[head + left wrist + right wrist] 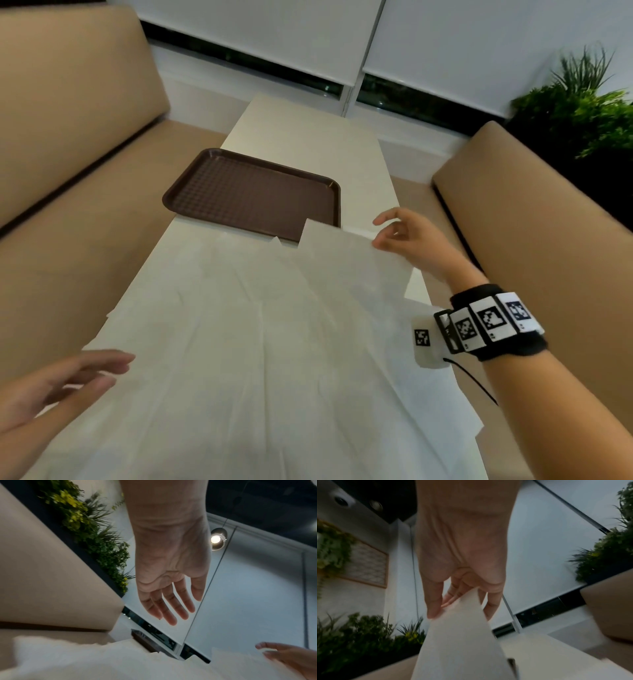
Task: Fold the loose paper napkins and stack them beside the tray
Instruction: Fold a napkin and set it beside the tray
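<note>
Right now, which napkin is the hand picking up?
Find the brown tray on the long white table. At its near right corner, the right hand pinches one napkin. Only this one is lifted; the others lie flat.

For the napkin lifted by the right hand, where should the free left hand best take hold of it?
Probably the raised far-left corner of the lifted napkin, pinched from the left: the right hand pinches the far-right corner, and that edge stands clear of the tray. The left hand is free.
</note>
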